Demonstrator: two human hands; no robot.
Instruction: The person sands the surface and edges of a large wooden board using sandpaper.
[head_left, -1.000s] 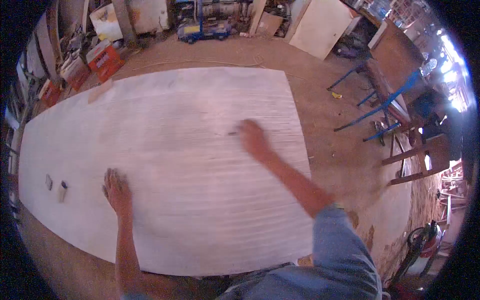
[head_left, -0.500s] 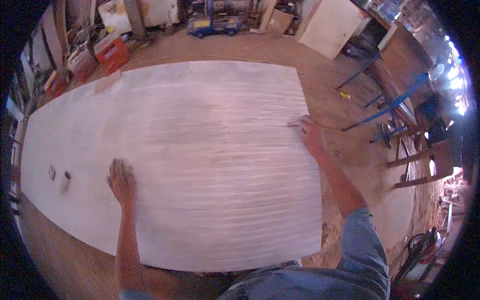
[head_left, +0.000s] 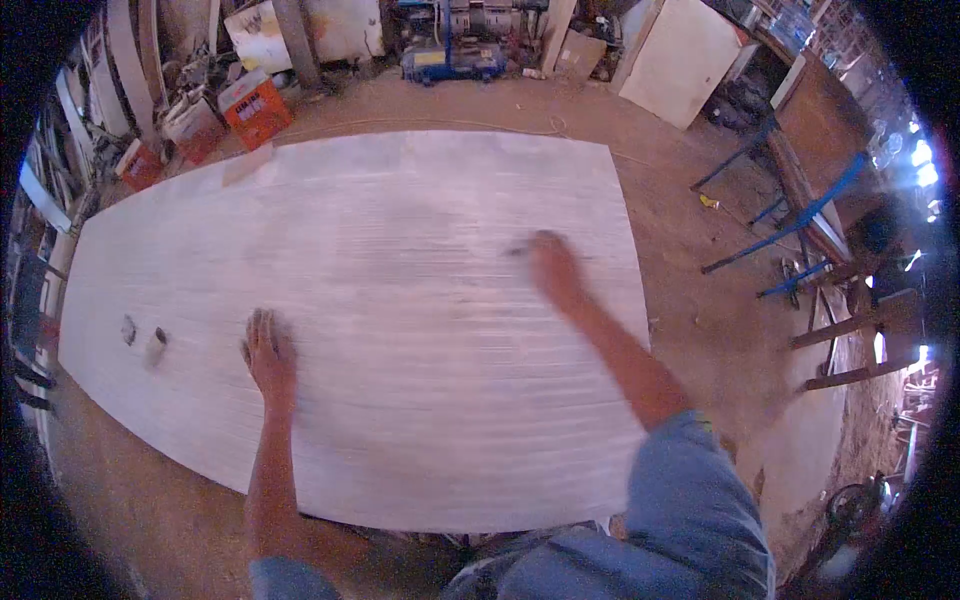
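Note:
A large whitish panel with fine streaks running across it lies flat in front of me. My left hand rests on its left half, fingers stretched out flat on the surface. Over the right part of the panel is my right hand, smeared by motion. Its fingers look closed, and a small dark shape shows at their tips, too blurred to name. Left of my left hand, a small cylindrical piece and a small greyish lump sit on the panel.
Orange-red boxes stand at the back left. A blue machine base is at the far side, near a leaning white board. Blue metal legs and a wooden frame stand to the right. Brown floor surrounds the panel.
My right hand has swept left from near the panel's right edge. My left hand stays flat on the panel. The whole view has shifted slightly right.

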